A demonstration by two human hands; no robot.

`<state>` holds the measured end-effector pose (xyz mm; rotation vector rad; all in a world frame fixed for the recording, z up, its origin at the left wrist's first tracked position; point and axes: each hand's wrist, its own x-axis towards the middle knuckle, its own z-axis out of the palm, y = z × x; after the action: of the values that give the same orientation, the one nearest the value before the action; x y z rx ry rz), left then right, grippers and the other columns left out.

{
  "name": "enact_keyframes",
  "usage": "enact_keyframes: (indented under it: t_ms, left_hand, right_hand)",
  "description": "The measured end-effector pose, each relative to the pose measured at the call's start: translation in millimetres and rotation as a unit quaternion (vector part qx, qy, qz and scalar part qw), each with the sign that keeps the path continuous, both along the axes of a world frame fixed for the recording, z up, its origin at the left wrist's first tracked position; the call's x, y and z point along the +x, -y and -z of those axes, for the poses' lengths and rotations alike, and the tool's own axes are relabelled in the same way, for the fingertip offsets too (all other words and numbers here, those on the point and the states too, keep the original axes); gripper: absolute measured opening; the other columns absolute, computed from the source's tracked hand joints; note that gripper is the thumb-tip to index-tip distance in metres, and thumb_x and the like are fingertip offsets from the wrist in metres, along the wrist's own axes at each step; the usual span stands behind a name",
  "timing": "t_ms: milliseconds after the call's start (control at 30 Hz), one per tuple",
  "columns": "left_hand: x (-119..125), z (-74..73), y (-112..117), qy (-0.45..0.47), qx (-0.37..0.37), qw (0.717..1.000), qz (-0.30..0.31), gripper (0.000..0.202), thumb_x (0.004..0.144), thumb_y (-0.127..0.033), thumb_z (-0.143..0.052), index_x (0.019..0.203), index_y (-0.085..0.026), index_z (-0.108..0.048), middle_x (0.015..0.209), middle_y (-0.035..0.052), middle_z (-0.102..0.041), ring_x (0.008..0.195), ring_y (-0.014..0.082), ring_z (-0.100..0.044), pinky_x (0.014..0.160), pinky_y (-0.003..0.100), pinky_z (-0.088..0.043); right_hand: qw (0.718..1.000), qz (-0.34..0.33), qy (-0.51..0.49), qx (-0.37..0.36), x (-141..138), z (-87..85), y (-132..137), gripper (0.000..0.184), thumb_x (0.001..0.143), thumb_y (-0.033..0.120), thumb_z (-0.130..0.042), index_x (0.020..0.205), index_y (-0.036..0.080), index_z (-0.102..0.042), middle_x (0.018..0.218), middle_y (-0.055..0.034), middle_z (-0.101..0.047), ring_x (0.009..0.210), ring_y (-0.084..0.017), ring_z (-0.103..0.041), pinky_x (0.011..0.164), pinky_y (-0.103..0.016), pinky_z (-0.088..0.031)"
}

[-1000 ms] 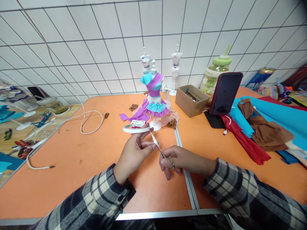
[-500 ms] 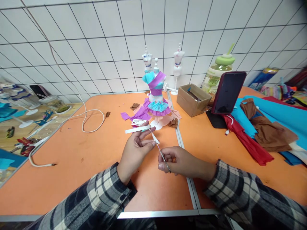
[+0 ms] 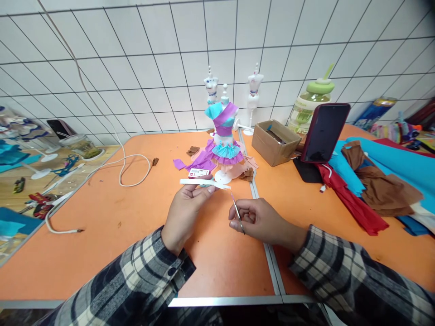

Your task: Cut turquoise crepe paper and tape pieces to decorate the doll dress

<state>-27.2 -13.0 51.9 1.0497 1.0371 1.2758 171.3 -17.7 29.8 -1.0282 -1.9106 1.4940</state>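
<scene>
My left hand [image 3: 185,208] pinches a thin white roll of tape [image 3: 200,182] held edge-on, with a short strip sticking out to the right. My right hand [image 3: 258,219] grips small metal scissors [image 3: 236,209], their blades pointing up toward the strip's end. Just behind the hands stands a small white mannequin [image 3: 222,136] dressed in teal and purple paper, with purple scraps [image 3: 200,160] and a small red-and-white box [image 3: 199,172] at its base.
Two bare mini mannequins [image 3: 254,88] stand by the tiled wall. A cardboard box [image 3: 273,141], a phone on a stand [image 3: 324,131], a green-lidded jar [image 3: 311,102] and blue, red and brown fabric [image 3: 374,181] lie right. A white cable [image 3: 131,170] loops left on the orange table [image 3: 102,235].
The tape roll has turned flat and edge-on, its strip now pointing right instead of hanging down. My right hand with the scissors rose slightly toward the strip.
</scene>
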Motion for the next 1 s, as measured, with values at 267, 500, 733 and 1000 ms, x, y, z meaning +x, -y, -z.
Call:
enact_keyframes:
  t_ms: [267,500,733,1000]
  left_hand:
    - [-1,0.4,0,0.034,-0.044,0.998,0.007,0.025,0.073,-0.026,-0.081,0.092,-0.016,-0.071,0.081,0.0027,-0.073,0.079,0.0147,-0.067,0.080,0.027,-0.053]
    - [-9,-3.0,-2,0.037,-0.029,0.997,0.059,0.017,0.079,-0.029,-0.073,0.090,-0.016,-0.072,0.071,0.0001,-0.066,0.067,0.0118,-0.062,0.071,0.025,-0.052]
    - [-12,-6.3,-2,-0.053,0.012,0.995,0.079,0.021,0.079,-0.035,-0.073,0.081,-0.015,-0.072,0.069,0.0010,-0.064,0.063,0.0111,-0.057,0.061,0.023,-0.045]
    - [-10,-4.0,-4,-0.078,-0.027,0.995,0.059,0.025,0.073,-0.040,-0.078,0.079,-0.016,-0.071,0.068,-0.0005,-0.066,0.061,0.0112,-0.059,0.063,0.024,-0.049]
  right_hand:
    - [0.984,-0.123,-0.061,-0.114,1,-4.3,0,0.029,0.081,0.041,-0.066,0.088,0.013,-0.062,0.072,-0.0021,-0.061,0.066,-0.012,-0.055,0.062,-0.023,-0.042]
    - [0.985,-0.138,-0.003,-0.104,13,-14.6,-12,0.036,0.080,0.044,-0.069,0.096,0.012,-0.065,0.082,-0.0022,-0.057,0.072,-0.011,-0.049,0.065,-0.023,-0.039]
    - [0.974,-0.182,-0.011,-0.136,15,-13.6,-11,0.041,0.080,0.045,-0.069,0.103,0.011,-0.065,0.079,-0.0009,-0.054,0.069,-0.011,-0.046,0.062,-0.023,-0.036]
    - [0.974,-0.200,0.019,-0.105,15,-14.6,-11,0.043,0.079,0.049,-0.069,0.101,0.012,-0.069,0.072,0.0012,-0.053,0.064,-0.010,-0.043,0.057,-0.022,-0.032]
